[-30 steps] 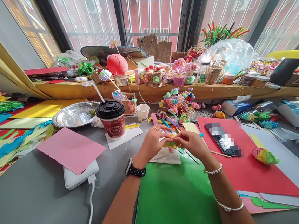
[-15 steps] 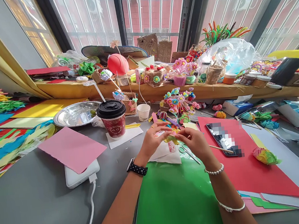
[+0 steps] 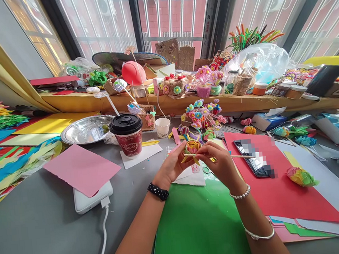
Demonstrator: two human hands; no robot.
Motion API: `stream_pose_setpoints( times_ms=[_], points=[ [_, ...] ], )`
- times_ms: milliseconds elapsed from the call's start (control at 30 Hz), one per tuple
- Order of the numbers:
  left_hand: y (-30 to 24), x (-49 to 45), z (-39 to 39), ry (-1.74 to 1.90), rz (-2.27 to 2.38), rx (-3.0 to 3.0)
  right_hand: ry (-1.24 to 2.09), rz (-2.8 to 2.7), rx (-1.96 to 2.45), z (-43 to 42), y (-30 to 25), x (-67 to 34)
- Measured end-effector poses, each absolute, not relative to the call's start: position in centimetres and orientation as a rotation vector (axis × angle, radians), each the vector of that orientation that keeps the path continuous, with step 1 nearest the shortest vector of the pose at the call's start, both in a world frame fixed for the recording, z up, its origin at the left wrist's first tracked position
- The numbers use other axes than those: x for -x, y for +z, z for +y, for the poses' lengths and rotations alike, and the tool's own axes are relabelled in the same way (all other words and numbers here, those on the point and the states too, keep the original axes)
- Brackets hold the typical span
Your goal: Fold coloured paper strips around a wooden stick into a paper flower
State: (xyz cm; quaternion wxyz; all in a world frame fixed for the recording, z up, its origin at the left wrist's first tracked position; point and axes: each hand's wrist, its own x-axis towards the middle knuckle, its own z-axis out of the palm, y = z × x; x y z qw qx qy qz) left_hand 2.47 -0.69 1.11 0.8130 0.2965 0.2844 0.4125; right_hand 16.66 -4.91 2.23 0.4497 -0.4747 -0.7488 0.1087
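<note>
My left hand (image 3: 171, 166) is closed around a yellow and pink paper flower (image 3: 193, 145), its petals turned up in front of me. In my right hand (image 3: 222, 162) a thin wooden stick (image 3: 242, 156) is pinched between thumb and fingers. One end of the stick lies against the flower's lower petals; the other points right, over a phone (image 3: 250, 161). Under the hands are a white paper (image 3: 194, 179) and small scissors (image 3: 206, 170), partly hidden by my right hand. A finished-looking paper flower (image 3: 301, 176) rests on red paper (image 3: 296, 198) to the right.
A green mat (image 3: 200, 228) lies before me. On the left stand a lidded coffee cup (image 3: 128, 141), a metal plate (image 3: 68, 136) and a white power bank (image 3: 83, 203) under pink paper (image 3: 82, 167). A small paper cup (image 3: 162, 127) and crocheted flowers (image 3: 204, 113) are behind.
My left hand has turned and lowered, bringing the flower's petals into view. The stick has swung up toward level, and its end now shows against the flower.
</note>
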Motion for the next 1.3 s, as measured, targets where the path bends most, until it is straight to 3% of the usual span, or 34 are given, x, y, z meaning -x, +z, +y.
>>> stream_pose_setpoints(
  times_ms=[700,1300],
  points=[
    [1.5,-2.0,-0.8,0.882,0.443,-0.724,0.048,-1.834,1.019,-4.9,2.1,-16.6],
    [2.0,-1.4,-1.1,0.888,0.276,-0.893,0.14,-1.75,0.962,-5.4,2.8,-16.4]
  ],
)
